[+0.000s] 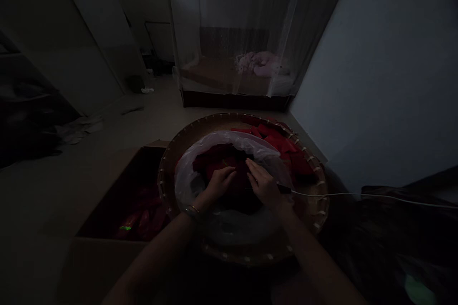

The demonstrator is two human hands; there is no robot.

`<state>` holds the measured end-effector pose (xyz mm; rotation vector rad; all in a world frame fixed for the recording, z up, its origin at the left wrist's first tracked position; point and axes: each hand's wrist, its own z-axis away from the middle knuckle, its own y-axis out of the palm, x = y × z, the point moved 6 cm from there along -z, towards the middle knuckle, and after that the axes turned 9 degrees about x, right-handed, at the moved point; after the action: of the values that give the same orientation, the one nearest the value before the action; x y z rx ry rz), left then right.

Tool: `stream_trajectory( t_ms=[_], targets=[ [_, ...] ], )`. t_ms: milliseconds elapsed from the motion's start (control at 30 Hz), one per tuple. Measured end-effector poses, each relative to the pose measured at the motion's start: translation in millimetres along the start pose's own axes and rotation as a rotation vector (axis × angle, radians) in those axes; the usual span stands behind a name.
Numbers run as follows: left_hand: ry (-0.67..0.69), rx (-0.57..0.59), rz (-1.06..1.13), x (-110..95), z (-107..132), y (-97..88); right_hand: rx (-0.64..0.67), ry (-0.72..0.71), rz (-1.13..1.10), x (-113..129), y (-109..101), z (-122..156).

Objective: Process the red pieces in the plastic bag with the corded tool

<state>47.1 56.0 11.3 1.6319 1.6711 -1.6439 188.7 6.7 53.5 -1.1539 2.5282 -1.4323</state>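
My left hand (220, 181), a bracelet at its wrist, is over the opening of a whitish plastic bag (191, 171). Its fingers are curled at a dark red piece (214, 162), too dim to identify. Facing it from the other side, my right hand (263, 183) has its upper fingers stretched toward the left. A corded tool with a black handle (285, 189) runs under that palm, with a thin rod showing past the fingers; the lower fingers seem closed round it. The bag sits in a round woven basket tray (168, 152).
Red pieces (275, 140) lie in the tray's far right part. A white cord (343, 194) stretches right. An open cardboard box (103, 239) with dark red packets stands left. A netted bed (214, 69) is beyond; a pale wall (390, 66) rises right.
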Motion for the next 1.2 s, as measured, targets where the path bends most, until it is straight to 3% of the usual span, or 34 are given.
stream_trajectory(
  t_ms=[333,500,900,1033,1200],
  targets=[
    [-0.05,0.004,0.057,6,-2,1.9,0.098,0.064,-0.054,-2,4,0],
    [-0.01,0.028,0.003,-3,0,0.2,0.05,0.159,-0.148,-6,0,0],
    [-0.041,-0.007,0.014,-5,0,-4.8,0.025,0.122,-0.155,0,-3,-1],
    [-0.023,0.053,-0.012,-8,2,-1.3,-0.085,0.224,-0.061,-8,-11,2],
    [-0.011,0.113,-0.049,-10,4,4.1,-0.01,0.209,-0.057,-9,-6,2]
  ],
)
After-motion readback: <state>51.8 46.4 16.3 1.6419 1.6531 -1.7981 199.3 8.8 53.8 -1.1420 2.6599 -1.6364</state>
